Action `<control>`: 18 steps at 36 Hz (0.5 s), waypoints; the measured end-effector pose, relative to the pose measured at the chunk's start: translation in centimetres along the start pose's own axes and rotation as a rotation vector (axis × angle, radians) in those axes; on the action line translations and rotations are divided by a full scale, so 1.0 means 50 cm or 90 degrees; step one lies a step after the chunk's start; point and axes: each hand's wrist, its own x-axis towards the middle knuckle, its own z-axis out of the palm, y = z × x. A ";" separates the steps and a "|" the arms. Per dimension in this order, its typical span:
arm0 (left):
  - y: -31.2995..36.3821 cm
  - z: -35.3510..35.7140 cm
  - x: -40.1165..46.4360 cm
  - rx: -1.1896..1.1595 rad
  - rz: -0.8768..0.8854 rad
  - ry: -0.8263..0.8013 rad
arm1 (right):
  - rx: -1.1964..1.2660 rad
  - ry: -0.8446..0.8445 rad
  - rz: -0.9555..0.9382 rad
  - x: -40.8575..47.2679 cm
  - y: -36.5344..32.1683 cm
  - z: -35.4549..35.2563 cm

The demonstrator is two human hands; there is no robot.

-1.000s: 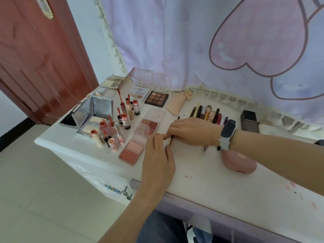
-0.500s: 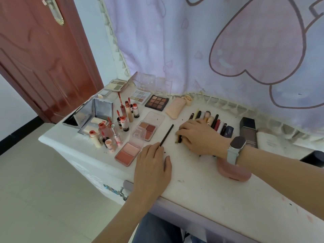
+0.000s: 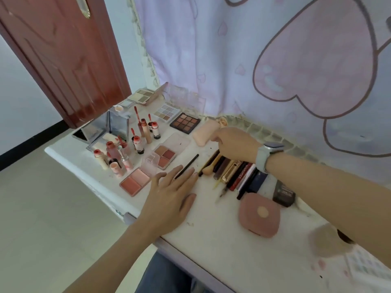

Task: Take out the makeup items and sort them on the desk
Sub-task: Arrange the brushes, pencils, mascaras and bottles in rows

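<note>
Your left hand (image 3: 169,199) lies flat, fingers straight, on the black pencil (image 3: 188,164); your right hand (image 3: 234,142) hovers loosely curled, holding nothing, beside the peach pouch (image 3: 204,133).

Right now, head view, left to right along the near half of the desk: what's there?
Two-pan blush palette → left hand → slim black pencil → row of pencils and tubes → round pink compact.

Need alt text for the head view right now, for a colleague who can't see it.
Left hand lies flat on the white desk, fingers over a thin black pencil; right hand reaches above a row of pencils and brushes. Palettes and lip tubes stand grouped to the left.
</note>
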 end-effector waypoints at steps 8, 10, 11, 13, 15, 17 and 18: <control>0.005 0.000 -0.028 -0.014 -0.027 0.064 | -0.099 -0.076 -0.040 0.001 -0.017 -0.012; 0.008 -0.003 -0.043 -0.026 -0.040 0.096 | -0.110 -0.080 -0.036 -0.008 -0.018 -0.010; 0.008 -0.003 -0.050 -0.029 -0.044 0.110 | -0.107 -0.079 -0.030 -0.013 -0.019 -0.005; 0.007 -0.006 -0.057 -0.029 -0.055 0.131 | -0.106 -0.072 -0.009 -0.021 -0.021 0.007; 0.007 -0.011 -0.052 -0.023 -0.061 0.119 | -0.113 -0.059 0.001 -0.027 -0.030 0.021; 0.007 -0.012 -0.041 0.002 -0.059 0.083 | -0.128 -0.044 -0.005 -0.040 -0.049 0.033; 0.006 -0.011 -0.034 0.017 -0.061 0.062 | -0.140 -0.032 -0.017 -0.049 -0.062 0.039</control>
